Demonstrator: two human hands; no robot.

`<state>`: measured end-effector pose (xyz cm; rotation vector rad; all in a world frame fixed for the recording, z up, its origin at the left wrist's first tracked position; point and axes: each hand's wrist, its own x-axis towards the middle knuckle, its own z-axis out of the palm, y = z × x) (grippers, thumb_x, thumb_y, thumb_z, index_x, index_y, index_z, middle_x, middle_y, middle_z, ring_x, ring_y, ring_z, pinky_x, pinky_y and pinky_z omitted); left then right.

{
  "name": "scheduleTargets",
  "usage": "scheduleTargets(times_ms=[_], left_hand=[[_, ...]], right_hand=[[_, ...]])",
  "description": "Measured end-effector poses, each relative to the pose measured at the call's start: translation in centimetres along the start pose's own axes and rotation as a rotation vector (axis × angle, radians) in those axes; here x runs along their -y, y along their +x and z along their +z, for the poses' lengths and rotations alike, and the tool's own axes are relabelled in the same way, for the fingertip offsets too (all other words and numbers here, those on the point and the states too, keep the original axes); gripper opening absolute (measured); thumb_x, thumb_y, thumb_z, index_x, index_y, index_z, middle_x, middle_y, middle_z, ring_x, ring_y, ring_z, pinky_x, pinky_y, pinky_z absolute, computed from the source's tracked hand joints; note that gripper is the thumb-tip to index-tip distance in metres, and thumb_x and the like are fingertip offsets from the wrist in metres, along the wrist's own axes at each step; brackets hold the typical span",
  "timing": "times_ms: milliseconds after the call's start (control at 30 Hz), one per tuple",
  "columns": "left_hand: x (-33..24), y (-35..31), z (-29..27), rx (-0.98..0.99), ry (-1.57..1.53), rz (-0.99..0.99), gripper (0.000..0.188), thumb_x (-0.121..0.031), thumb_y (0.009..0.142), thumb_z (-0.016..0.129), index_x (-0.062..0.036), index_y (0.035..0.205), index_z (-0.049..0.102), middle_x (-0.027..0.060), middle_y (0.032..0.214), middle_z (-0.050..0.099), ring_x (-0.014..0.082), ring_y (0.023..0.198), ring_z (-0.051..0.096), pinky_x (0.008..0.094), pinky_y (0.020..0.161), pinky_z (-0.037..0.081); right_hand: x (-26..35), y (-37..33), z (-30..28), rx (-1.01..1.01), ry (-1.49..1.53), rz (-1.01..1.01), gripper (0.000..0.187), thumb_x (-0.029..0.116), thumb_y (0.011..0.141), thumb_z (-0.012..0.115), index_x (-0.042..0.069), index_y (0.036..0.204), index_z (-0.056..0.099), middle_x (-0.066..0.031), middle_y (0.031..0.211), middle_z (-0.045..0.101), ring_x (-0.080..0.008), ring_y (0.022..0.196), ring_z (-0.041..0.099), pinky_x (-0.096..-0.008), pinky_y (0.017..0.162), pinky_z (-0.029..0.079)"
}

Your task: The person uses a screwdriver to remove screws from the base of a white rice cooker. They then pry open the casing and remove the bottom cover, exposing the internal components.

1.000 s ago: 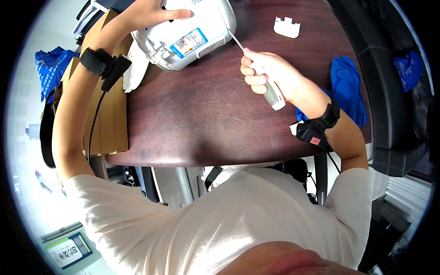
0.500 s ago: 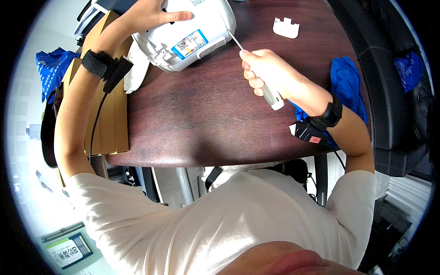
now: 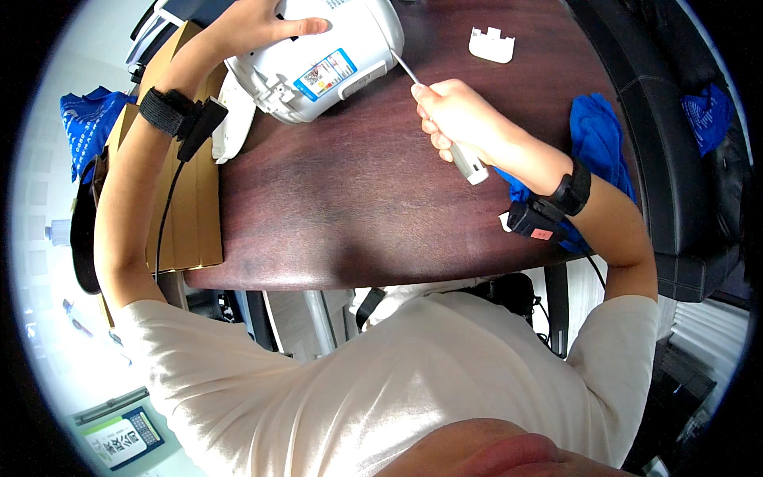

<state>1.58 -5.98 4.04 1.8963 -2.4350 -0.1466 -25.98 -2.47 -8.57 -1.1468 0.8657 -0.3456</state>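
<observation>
A white rounded appliance [image 3: 362,40] with a blue-edged label lies on its side on the dark table, its top cut off by the picture's upper edge. My left hand [image 3: 258,25] grips its upper left part, thumb stretched across the shell; the other fingers show only in part. In my closed right hand [image 3: 449,115] is a screwdriver [image 3: 472,168] with a grey and white handle. Its thin metal shaft reaches up and left to the seam near the appliance's right end. Whether the tip sits inside the seam I cannot tell.
A small white plastic cover [image 3: 492,46] lies at the far right of the brown table [image 3: 342,207]. Blue cloth [image 3: 600,139] is bunched by my right forearm. Cardboard [image 3: 191,199] stands along the left edge, beside a white curved part [image 3: 234,123]. A black chair [image 3: 660,143] is at the right.
My right hand and the screwdriver have shifted slightly up and left, and the right elbow has swung a little outward. The left hand keeps its hold on the appliance.
</observation>
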Motion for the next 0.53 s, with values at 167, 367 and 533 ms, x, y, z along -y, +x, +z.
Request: scheduleTargets(times_ms=[167,367,533], left_hand=[[-1.9,0.0,-0.7,0.039,-0.109,0.012,0.106,-0.060,0.072,0.076,0.0014,0.145,0.029,0.0275,0.131,0.050,0.0374,0.122,0.052,0.0402,0.102,0.044],[-0.9,0.1,-0.5,0.022,-0.102,0.027,0.100,-0.055,0.074,0.077,0.0003,0.143,0.031,0.0247,0.127,0.054,0.0339,0.121,0.054,0.0385,0.102,0.044],[-1.3,0.6,-0.7,0.104,-0.227,0.030,0.102,-0.056,0.074,0.077,-0.0010,0.145,0.029,0.0250,0.133,0.050,0.0367,0.123,0.051,0.0405,0.103,0.044]], right_hand=[[-0.1,0.1,-0.1,-0.043,-0.055,-0.022,0.037,0.035,0.103,0.043,0.008,0.078,0.045,0.0018,0.063,0.043,-0.0062,0.044,0.042,-0.0264,0.039,0.042],[-0.3,0.2,-0.7,0.138,0.335,0.082,0.035,0.037,0.103,0.045,0.011,0.079,0.048,0.0032,0.065,0.044,-0.0054,0.046,0.040,-0.0244,0.042,0.040],[-2.6,1.7,-1.9,0.366,0.539,0.052,0.033,0.039,0.102,0.045,0.011,0.086,0.047,0.0012,0.069,0.046,-0.0080,0.050,0.042,-0.0293,0.049,0.045]])
